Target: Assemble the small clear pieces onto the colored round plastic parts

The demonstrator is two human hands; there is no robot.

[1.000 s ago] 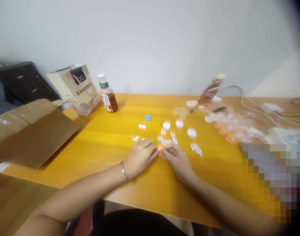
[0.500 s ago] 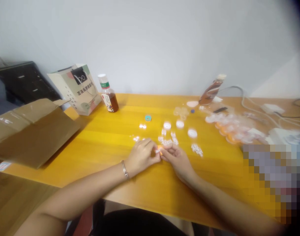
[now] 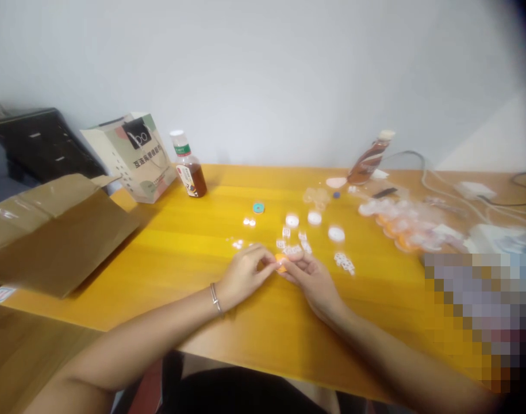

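Between my fingertips, low over the wooden table, is a small round orange piece (image 3: 281, 263). My left hand (image 3: 248, 273) pinches its left side, and my right hand (image 3: 311, 280) grips it from the right with the thumb on top. The fingers cover most of it, so its details are hidden. Just beyond my hands lie small white cut-out pieces (image 3: 292, 250). A separate cluster of such white pieces (image 3: 344, 263) rests right of my right hand. White discs (image 3: 292, 221) and a teal round piece (image 3: 258, 208) lie farther back.
At the left stand an open cardboard box (image 3: 60, 230), a paper bag (image 3: 137, 161) and a drink bottle (image 3: 191, 169). Another bottle (image 3: 370, 158) leans at the back right. Clear packaging with orange pieces (image 3: 400, 227), cables and a white adapter (image 3: 476, 190) occupy the right side.
The left thumb and fingers have shifted slightly on the orange piece, and the right thumb now lies over it. The white bit seen at the left fingertips no longer shows clearly.
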